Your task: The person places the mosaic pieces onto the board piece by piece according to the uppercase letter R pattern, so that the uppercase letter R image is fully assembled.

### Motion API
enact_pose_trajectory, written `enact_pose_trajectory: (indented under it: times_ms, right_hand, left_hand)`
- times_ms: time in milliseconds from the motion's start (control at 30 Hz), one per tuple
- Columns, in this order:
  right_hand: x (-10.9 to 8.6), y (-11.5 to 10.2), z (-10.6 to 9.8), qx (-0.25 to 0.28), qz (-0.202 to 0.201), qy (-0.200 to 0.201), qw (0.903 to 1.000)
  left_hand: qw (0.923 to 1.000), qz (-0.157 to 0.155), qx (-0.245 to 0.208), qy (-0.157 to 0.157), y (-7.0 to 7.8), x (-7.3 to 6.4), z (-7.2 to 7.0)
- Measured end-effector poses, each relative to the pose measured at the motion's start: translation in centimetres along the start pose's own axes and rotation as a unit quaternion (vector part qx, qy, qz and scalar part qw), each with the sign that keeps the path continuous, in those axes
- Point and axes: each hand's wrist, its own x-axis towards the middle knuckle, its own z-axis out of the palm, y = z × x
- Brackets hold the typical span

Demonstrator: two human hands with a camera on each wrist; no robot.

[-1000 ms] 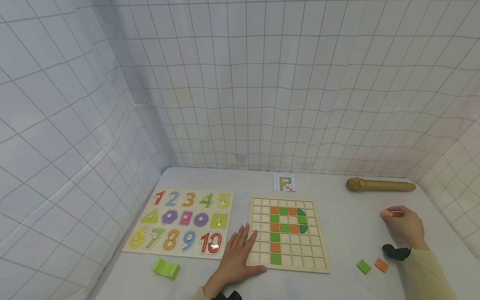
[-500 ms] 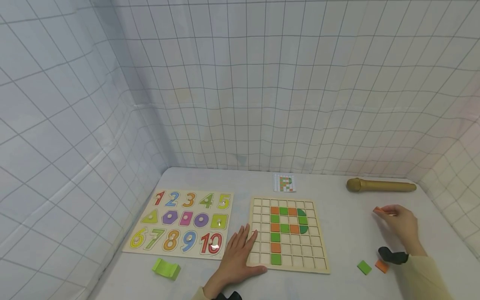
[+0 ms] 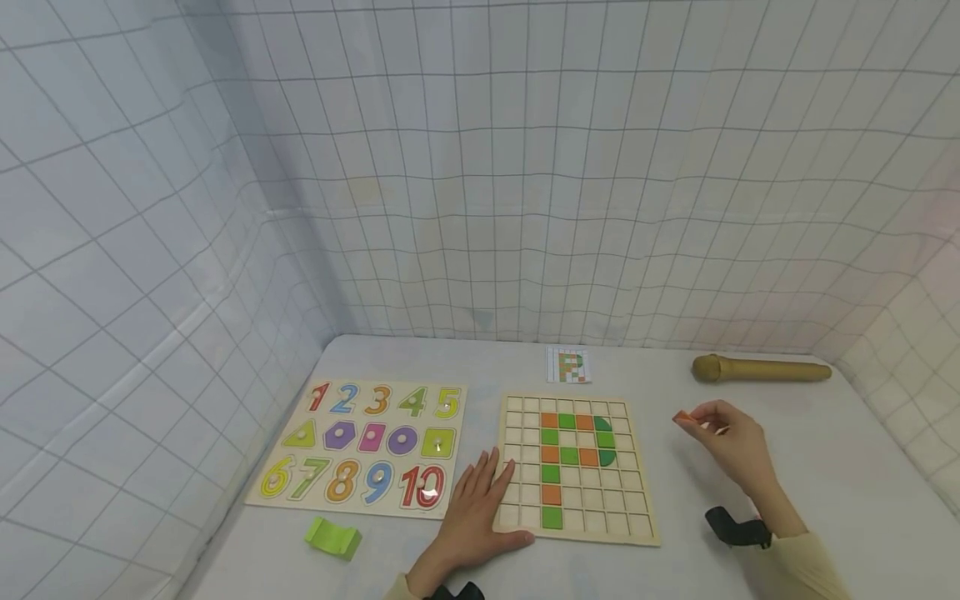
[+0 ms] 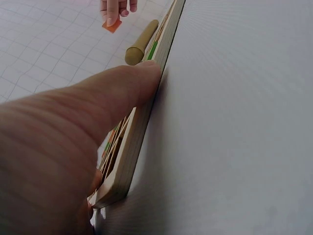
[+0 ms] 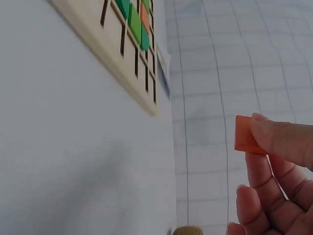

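My right hand (image 3: 727,439) pinches an orange square tile (image 5: 247,134) between thumb and fingers, raised to the right of the wooden grid board (image 3: 615,523). Green and orange tiles form a P shape on that board, with dark green rounded pieces (image 3: 607,458) at the curve. My left hand (image 3: 474,518) rests with fingers spread on the board's lower left corner. In the left wrist view, its thumb (image 4: 117,90) lies against the board's front edge. Beyond the board is a small card (image 3: 568,366) printed with a matching P pattern.
On the left lies a number and shape puzzle board (image 3: 352,502), with a light green block (image 3: 333,537) in front of it. A gold microphone-shaped object (image 3: 761,369) lies at the back right. White grid-lined cloth (image 3: 480,167) hangs behind and at both sides.
My right hand has carried the orange tile leftward, closer to the grid board. Its wrist and sleeve now hide the two loose tiles seen earlier. The left hand has stayed put.
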Motion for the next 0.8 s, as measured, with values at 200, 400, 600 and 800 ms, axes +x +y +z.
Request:
enact_pose_trajectory:
  times_ms: [200, 400, 600, 800]
  right_hand:
    - [-0.7, -3.4, 2.5, 0.024, -0.05, -0.064, 0.9964]
    - [-1.4, -5.6, 4.8, 0.063, -0.062, -0.128, 0.9878]
    - [-2.0, -6.4, 6.8, 0.077, -0.081, -0.183, 0.9766]
    - [-2.4, -7.1, 8.4, 0.072, -0.077, -0.221, 0.9697]
  left_hand:
    - [0.9999, 0.008, 0.005, 0.011, -0.1, 0.0, 0.1]
    - [1.0, -0.001, 0.008, 0.0, -0.1, 0.1, 0.2]
    - [0.9999, -0.011, 0.005, -0.01, -0.1, 0.1, 0.1]
    - [0.9999, -0.012, 0.005, -0.011, -0.1, 0.0, 0.1]
